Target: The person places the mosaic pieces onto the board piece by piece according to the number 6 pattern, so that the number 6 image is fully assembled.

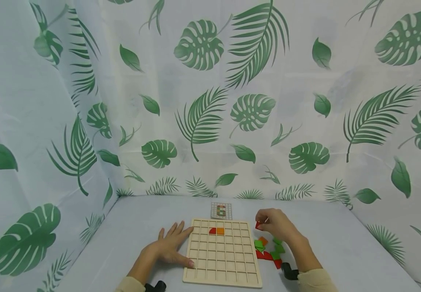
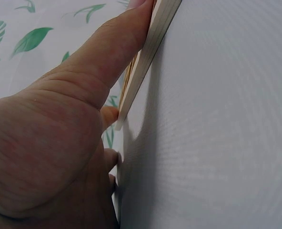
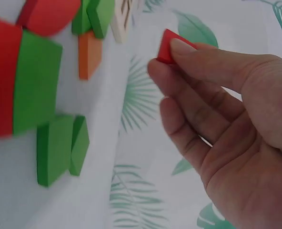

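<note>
A wooden grid board [image 1: 221, 255] lies on the table, with a red rounded piece [image 1: 212, 230] and an orange square piece [image 1: 220, 231] side by side in its upper cells. My left hand [image 1: 170, 245] rests at the board's left side with fingers spread; its thumb [image 2: 117, 43] lies on the edge in the left wrist view. My right hand [image 1: 278, 225] is held right of the board's far corner. Between thumb and fingertips it pinches a red block [image 3: 166, 47], partly hidden by the thumb.
Loose green blocks [image 3: 55, 148], red blocks [image 3: 0, 76] and an orange block [image 3: 89, 55] lie in a pile right of the board. A small pattern card [image 1: 221, 211] lies beyond the board's far edge. A leaf-print curtain [image 1: 203, 121] stands behind the table.
</note>
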